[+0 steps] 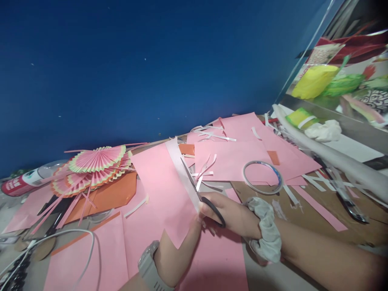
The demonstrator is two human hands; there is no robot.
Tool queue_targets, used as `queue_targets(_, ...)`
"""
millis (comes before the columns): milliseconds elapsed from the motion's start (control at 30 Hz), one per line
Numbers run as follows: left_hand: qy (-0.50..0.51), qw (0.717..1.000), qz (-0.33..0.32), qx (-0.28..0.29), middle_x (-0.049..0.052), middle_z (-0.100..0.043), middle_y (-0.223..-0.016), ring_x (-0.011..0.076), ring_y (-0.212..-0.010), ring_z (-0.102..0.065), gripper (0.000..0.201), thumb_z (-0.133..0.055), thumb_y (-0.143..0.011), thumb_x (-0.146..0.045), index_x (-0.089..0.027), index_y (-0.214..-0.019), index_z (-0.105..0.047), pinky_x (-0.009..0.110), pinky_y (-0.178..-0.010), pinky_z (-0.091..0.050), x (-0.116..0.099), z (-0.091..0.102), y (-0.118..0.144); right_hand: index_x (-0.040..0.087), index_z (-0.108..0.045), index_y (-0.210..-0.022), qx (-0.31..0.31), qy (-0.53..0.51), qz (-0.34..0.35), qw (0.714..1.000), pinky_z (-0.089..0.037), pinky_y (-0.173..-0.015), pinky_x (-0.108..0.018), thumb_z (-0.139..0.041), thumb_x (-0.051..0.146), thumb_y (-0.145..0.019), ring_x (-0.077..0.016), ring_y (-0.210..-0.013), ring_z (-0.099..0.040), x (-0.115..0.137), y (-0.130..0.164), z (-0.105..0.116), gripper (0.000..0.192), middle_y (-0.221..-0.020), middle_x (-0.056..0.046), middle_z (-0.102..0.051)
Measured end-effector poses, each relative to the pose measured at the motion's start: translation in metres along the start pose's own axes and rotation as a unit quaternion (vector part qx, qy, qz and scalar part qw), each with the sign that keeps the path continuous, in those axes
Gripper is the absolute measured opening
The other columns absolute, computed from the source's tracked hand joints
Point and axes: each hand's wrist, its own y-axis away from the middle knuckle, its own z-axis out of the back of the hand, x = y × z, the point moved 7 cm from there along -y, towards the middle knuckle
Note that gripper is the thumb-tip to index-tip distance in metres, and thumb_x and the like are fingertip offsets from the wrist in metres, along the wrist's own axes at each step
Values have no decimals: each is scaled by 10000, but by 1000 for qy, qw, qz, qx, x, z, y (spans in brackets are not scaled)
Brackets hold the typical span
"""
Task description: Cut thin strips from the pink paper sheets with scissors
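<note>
My right hand (233, 216), with a grey scrunchie on its wrist, grips black-handled scissors (194, 184). Their open blades point up and left into a pink paper sheet (157, 198). A narrow pale strip (178, 161) is partly cut off along the sheet's right edge. My left hand (172, 254), wearing a grey watch, is under that sheet and holds it up; its fingers are hidden by the paper.
Folded pink and yellow paper fans (93, 167) lie at left on orange paper (106, 196). More pink sheets (239, 155), cut strips and a tape ring (263, 178) cover the table. A white cable (81, 242) lies near left, a red can (21, 184) at far left. A blue wall stands behind.
</note>
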Motion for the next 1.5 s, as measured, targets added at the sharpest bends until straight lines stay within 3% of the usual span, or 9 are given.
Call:
queue_targets(233,5,1000,18,6,47,-779,-1033,249,-975,-695,347,-481,-1019,-493,-256,-957,-727,404,-958,-529,3,-1,2,172,-566,-722,9,0,-9,1000,-422,-390,-182,-545,815,-840,-87,-445,-515,2,1,1,654,-607,2,-583)
queue_targets(1000,7,999,37,5,35,-790,-1010,238,-967,-711,299,-529,-999,-475,-267,-942,-736,377,-936,-543,4,-1,3,179,-545,-745,-7,1,1,1000,-403,-410,-202,-557,704,-902,-90,-440,-497,1,0,0,548,-629,5,-578)
queue_targets(1500,-17,1000,6,-6,34,-792,-1072,229,-982,-719,292,-502,-1017,-453,-279,-992,-736,376,-976,-555,-1,2,2,179,-528,-702,-19,-4,-8,1000,-391,-422,-214,-479,881,-817,-90,-431,-500,-1,0,1,714,-595,9,-556)
